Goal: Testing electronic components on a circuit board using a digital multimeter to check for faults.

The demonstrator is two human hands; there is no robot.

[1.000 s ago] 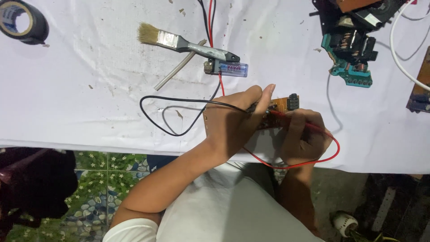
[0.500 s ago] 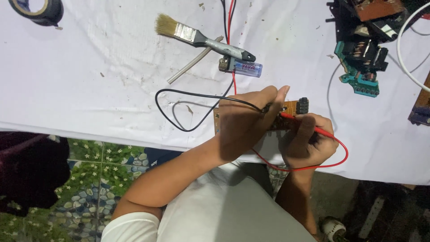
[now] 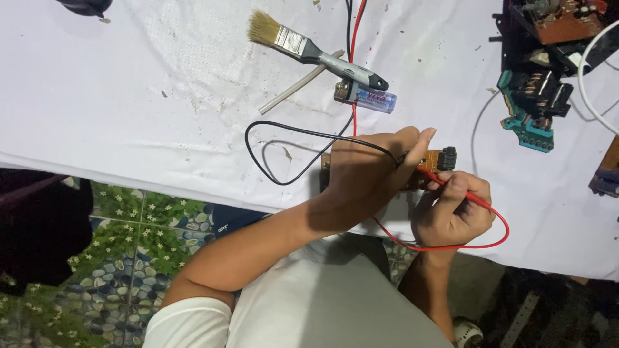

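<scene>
A small brown circuit board (image 3: 431, 161) with a black connector at its right end lies on the white table cloth (image 3: 161, 116), near the front edge. My left hand (image 3: 371, 174) covers most of the board and pinches a black test probe, whose black lead (image 3: 271, 132) loops off to the left. My right hand (image 3: 451, 212) grips a red test probe (image 3: 431, 174) with its tip on the board next to the connector. The red lead (image 3: 477, 241) curls under that hand.
A paintbrush (image 3: 309, 48), a white stick (image 3: 296, 87) and a small blue-wrapped cylinder (image 3: 371, 98) lie behind the board. Teal and black electronic parts (image 3: 532, 116) and a white cable (image 3: 587, 77) sit at the right. A patterned floor (image 3: 122, 232) shows below the table edge.
The view has shifted, so the table things sit further right and higher in the frame. Both hands stay on the board with their probes, barely moved.
</scene>
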